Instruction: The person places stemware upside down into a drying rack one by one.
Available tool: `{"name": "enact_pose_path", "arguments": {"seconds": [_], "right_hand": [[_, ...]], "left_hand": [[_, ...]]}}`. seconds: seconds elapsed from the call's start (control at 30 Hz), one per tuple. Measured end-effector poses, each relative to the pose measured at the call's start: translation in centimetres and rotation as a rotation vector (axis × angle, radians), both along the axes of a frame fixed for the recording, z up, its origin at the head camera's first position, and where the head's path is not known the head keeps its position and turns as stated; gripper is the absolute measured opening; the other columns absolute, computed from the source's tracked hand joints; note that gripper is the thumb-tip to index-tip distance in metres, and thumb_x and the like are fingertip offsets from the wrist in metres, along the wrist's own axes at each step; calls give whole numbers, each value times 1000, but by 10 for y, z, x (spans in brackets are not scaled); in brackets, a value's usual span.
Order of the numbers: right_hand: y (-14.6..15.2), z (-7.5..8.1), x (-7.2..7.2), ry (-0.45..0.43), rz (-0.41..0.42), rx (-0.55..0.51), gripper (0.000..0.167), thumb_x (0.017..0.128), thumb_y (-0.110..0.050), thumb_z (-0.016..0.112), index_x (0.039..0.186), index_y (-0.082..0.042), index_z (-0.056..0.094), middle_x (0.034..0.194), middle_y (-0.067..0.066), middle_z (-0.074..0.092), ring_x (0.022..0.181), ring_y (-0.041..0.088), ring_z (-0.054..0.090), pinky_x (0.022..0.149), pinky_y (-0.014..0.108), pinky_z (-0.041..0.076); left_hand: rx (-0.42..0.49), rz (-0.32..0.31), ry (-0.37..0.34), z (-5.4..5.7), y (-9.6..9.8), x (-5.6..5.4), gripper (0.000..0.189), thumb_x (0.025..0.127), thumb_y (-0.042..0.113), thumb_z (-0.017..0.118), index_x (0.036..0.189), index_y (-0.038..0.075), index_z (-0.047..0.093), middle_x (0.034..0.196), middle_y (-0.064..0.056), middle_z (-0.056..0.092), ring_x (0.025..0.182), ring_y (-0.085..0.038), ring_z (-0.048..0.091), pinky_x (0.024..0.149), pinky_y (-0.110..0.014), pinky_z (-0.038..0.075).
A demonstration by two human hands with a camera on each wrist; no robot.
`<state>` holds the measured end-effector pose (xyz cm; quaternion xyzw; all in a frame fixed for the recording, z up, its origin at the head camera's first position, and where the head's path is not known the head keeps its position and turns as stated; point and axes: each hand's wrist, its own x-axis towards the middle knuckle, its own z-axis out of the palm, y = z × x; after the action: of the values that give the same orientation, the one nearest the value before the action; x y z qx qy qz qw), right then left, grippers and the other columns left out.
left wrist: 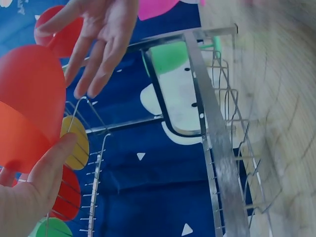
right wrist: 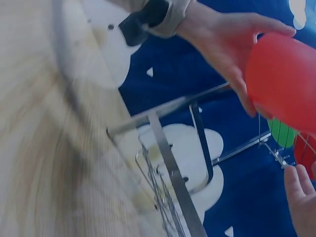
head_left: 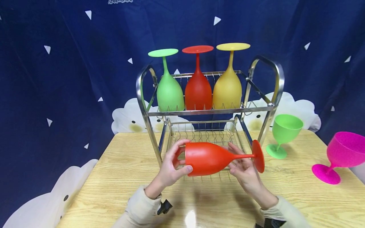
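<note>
A red wine glass (head_left: 209,158) lies on its side in the air in front of the rack, its rim to the left and its foot to the right. My left hand (head_left: 172,164) grips the bowl near the rim, thumb on the near side and fingers round the back, as the right wrist view also shows. Close by the stem is my right hand (head_left: 246,174), partly behind it. Its fingers (left wrist: 101,59) look extended and loosely spread in the left wrist view, not wrapped around the glass.
A two-tier metal rack (head_left: 208,112) stands ahead. Upside down on its upper tier are a green glass (head_left: 170,91), another red glass (head_left: 198,90) and a yellow glass (head_left: 227,90). On the wooden table (head_left: 119,177), a green goblet (head_left: 286,129) and a pink goblet (head_left: 345,152) stand at right.
</note>
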<state>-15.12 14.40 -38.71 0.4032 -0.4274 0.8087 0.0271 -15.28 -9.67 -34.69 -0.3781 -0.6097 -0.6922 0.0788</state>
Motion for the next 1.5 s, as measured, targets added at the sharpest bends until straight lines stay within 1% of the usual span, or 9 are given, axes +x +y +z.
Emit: {"name": "enact_pose_path", "arguments": {"seconds": [0.17, 0.43, 0.53, 0.8, 1.07, 1.17, 1.37, 1.4, 1.5], "right_hand": [[-13, 6, 3, -56, -14, -98, 56, 85, 7, 56, 137, 2, 35, 134, 14, 44, 121, 21, 45, 97, 29, 38], [-24, 10, 5, -156, -17, -156, 61, 83, -2, 64, 137, -5, 37, 133, 9, 45, 117, 20, 48, 94, 30, 41], [-29, 12, 6, -158, -4, -179, 58, 84, 1, 61, 137, -3, 38, 132, 10, 47, 114, 20, 50, 93, 30, 43], [-39, 13, 10, -153, -25, -276, 46, 82, 12, 57, 126, 4, 48, 116, 12, 59, 105, 20, 56, 92, 29, 45], [-37, 14, 12, -158, -76, -263, 45, 82, 12, 57, 126, 4, 50, 118, 13, 58, 103, 20, 57, 88, 28, 47], [-34, 14, 12, -158, -96, -245, 45, 81, 14, 57, 125, 4, 51, 118, 13, 58, 103, 20, 57, 87, 28, 48], [-30, 14, 13, -153, -120, -213, 46, 81, 16, 55, 125, 5, 50, 120, 13, 57, 104, 20, 57, 88, 28, 47], [-29, 14, 13, -151, -126, -210, 47, 81, 16, 55, 126, 5, 50, 121, 13, 57, 105, 20, 57, 88, 28, 47], [-27, 12, 13, -152, -146, -194, 47, 80, 16, 55, 126, 5, 50, 120, 12, 58, 104, 20, 57, 87, 28, 48]], "left_hand": [[21, -1, -11, -2, 4, 0, 68, 78, 30, 69, 125, -8, 37, 117, -13, 46, 102, -22, 53, 68, -43, 54], [17, 21, -37, -3, 7, 0, 70, 76, 31, 71, 125, -6, 38, 117, -11, 48, 102, -20, 53, 70, -42, 54], [11, 26, -43, -3, 8, -1, 71, 76, 33, 71, 126, -5, 38, 118, -14, 47, 104, -23, 52, 71, -42, 54], [20, 21, -64, -3, 11, 0, 75, 75, 35, 73, 127, -4, 36, 120, -16, 45, 106, -29, 50, 73, -43, 53], [-12, 9, -48, -4, 9, -2, 75, 76, 35, 72, 130, -2, 35, 125, -19, 41, 109, -38, 46, 75, -43, 52], [-43, 21, -41, -4, 7, -2, 77, 76, 36, 72, 132, -1, 34, 130, -18, 38, 112, -32, 46, 78, -44, 51], [-60, 48, -31, -4, -2, -1, 81, 76, 36, 72, 136, 0, 31, 134, -18, 36, 116, -35, 42, 86, -42, 48], [-57, 50, -25, -4, -4, -1, 80, 77, 34, 72, 136, -1, 31, 133, -19, 36, 116, -37, 41, 86, -41, 48], [-51, 56, -20, -5, -9, -1, 77, 77, 27, 72, 136, 0, 30, 133, -19, 36, 117, -32, 42, 86, -40, 48]]}}
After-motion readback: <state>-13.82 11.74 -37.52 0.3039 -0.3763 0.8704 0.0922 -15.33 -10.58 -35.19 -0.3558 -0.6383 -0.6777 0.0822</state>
